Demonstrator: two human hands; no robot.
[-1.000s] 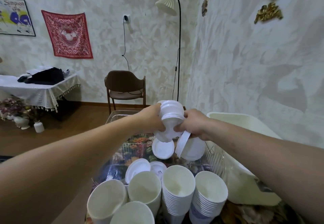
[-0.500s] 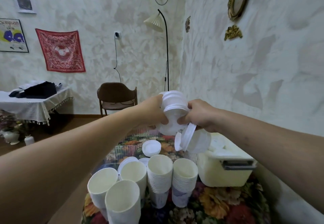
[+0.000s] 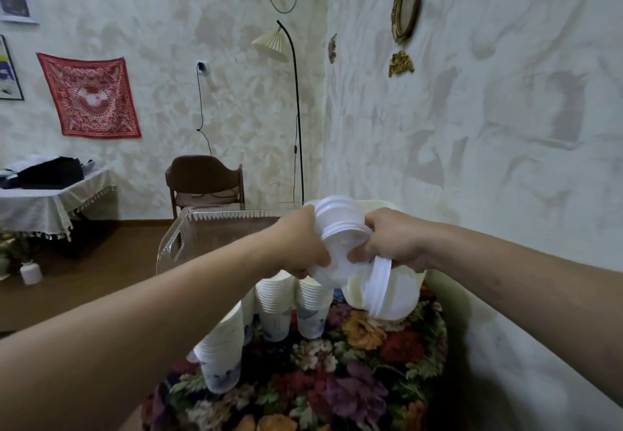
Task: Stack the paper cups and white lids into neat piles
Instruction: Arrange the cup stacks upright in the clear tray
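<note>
Three stacks of paper cups are seen standing on the flower-patterned table. Above them, one pile of white lids is gripped between two hands: the left hand curled round it, the right hand also pinching two more lids.

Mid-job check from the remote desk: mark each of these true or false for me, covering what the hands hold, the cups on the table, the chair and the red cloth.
1. Both hands grip a stack of white lids. True: left hand, right hand.
2. The paper cups lie scattered singly. False: they stand nested in stacks on the floral tablecloth.
3. The right hand also holds loose lids hanging below it. True.
4. A person sits in the brown chair. False: nobody sits there.
5. The red cloth lies on the floor. False: it hangs on the wall.
</note>
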